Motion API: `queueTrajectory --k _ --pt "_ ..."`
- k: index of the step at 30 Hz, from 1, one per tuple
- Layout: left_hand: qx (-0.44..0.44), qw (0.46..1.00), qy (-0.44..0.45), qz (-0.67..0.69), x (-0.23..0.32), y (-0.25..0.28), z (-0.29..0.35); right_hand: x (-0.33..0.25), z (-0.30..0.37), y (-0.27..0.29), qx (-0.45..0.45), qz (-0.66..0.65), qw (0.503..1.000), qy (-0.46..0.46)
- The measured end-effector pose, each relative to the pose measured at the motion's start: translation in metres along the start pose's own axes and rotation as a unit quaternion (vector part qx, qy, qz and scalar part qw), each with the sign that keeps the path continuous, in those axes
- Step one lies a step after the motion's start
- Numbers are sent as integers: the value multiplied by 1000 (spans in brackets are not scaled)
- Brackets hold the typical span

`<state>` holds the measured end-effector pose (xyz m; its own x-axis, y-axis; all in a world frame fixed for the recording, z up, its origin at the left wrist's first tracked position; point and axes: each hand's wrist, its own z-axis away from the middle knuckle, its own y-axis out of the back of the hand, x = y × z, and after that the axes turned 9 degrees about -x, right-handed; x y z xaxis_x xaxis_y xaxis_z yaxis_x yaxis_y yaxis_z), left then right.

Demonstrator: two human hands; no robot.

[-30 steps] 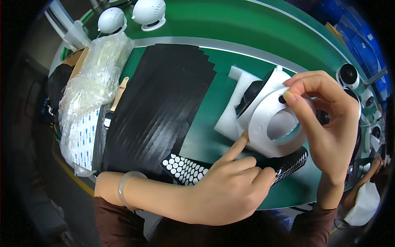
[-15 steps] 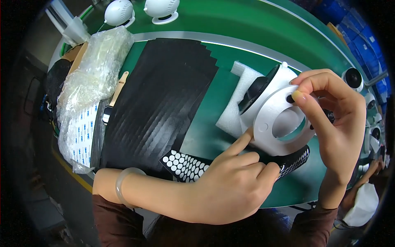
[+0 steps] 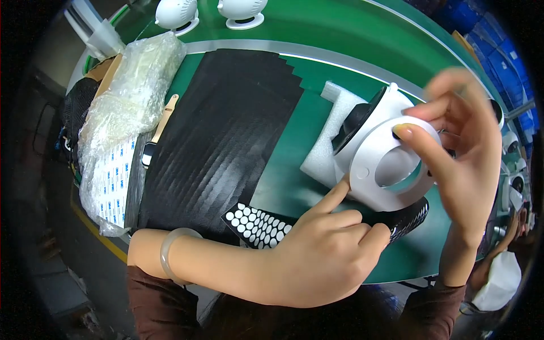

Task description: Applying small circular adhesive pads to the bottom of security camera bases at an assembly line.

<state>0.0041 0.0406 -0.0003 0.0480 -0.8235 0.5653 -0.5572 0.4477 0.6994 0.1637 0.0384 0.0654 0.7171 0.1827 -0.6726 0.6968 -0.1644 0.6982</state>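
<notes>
A white round device [image 3: 387, 105] with a black front lies tipped on its side, its white ring-shaped base [image 3: 362, 190] facing me. The thumb of my right hand [image 3: 462, 153] presses a small black spot on the ring's upper part, with the index fingertip at the rim behind it; the raised fingers are blurred. My left hand [image 3: 326, 255] touches the ring's lower left with a stretched index finger. Its other fingers are curled over a black sheet of white round stickers [image 3: 258, 226], which shows on both sides of the hand. The grip underneath is hidden.
White foam [image 3: 326, 153] sits behind the device. Stacked black sheets [image 3: 221, 136] cover the table's middle left, beside a bubble-wrapped package [image 3: 127, 96] and a wooden stick [image 3: 165, 122]. Two white devices [image 3: 242, 11] stand on the green belt [image 3: 334, 28]. Another person's arm [image 3: 498, 249] shows far right.
My right hand's fingers have lifted and blurred, and its thumb now covers more of the black spot. The left hand keeps its place at the ring. The whole view has shifted slightly.
</notes>
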Motion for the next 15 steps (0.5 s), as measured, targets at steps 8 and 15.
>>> queueTrajectory --k 8,15 --pt "10 999 21 45 0 3 -1 7 -6 11 -12 -52 998 17" --pt "-18 998 30 44 14 22 -7 0 64 32 -97 43 992 74"
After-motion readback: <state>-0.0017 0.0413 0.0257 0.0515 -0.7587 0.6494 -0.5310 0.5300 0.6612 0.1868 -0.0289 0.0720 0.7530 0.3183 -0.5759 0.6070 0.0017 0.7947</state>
